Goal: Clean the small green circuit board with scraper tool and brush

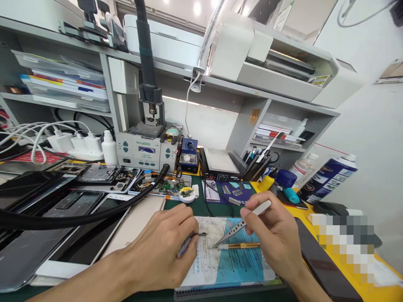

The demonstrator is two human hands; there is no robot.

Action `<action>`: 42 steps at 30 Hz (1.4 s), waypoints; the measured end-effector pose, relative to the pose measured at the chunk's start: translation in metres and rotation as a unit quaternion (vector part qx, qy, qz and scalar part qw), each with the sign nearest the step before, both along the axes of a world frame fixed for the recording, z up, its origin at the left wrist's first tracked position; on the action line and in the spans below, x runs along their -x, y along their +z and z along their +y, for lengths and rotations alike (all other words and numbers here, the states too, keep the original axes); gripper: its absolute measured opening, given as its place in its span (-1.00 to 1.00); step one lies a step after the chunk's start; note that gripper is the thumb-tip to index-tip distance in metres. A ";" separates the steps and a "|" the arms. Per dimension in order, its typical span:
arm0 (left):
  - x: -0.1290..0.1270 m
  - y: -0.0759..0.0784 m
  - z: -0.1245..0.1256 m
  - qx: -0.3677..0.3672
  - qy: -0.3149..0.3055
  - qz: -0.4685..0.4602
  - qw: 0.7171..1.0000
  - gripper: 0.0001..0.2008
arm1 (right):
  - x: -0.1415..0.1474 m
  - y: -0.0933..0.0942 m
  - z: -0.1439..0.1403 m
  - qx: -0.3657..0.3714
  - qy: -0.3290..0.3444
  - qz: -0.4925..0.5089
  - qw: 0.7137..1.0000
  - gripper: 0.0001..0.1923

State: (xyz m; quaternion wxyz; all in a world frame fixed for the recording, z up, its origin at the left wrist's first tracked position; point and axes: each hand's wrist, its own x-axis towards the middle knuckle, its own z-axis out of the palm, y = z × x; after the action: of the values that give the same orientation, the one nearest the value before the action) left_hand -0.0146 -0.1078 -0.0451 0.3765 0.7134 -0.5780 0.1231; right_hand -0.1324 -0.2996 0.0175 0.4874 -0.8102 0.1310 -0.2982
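My left hand [159, 247] rests on a stained blue-and-white work pad [226, 264] and pinches a thin tool with a dark tip [201, 234]. My right hand [275, 235] grips metal tweezers [241, 226], their point angled down to the pad near the left tool's tip. A gold-handled tool [241, 246] lies flat on the pad just below the tweezers. Whatever small part sits between the two tips is too small to make out.
Several opened phones [94, 197] and a thick black hose [78, 218] lie at left. A soldering station [146, 151], heater plate [220, 161] and tool cup [258, 165] stand behind. A spray can [327, 176] and a dark phone [324, 264] sit on the right.
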 end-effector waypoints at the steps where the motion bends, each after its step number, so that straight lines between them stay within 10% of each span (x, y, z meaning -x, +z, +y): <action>1: 0.000 0.000 0.000 0.001 -0.001 0.000 1.000 -0.86 | 0.000 0.000 0.000 0.004 -0.003 -0.002 1.000 -0.81; 14: 0.000 0.001 -0.001 -0.005 0.000 0.003 1.000 -0.88 | -0.001 -0.005 -0.011 0.151 0.055 -0.016 0.987 -0.89; 26: -0.001 0.000 0.001 -0.016 0.001 0.010 1.000 -0.87 | -0.001 -0.004 -0.002 0.113 0.002 -0.042 0.993 -0.88; 42: 0.000 0.000 0.000 -0.013 0.003 0.006 1.000 -0.87 | -0.004 -0.003 -0.008 0.171 0.120 0.161 0.965 -0.63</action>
State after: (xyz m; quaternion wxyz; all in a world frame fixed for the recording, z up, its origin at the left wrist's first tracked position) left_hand -0.0146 -0.1078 -0.0452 0.3703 0.7209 -0.5750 0.1120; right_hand -0.1279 -0.3077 0.0149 0.3458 -0.9287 0.0567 -0.1211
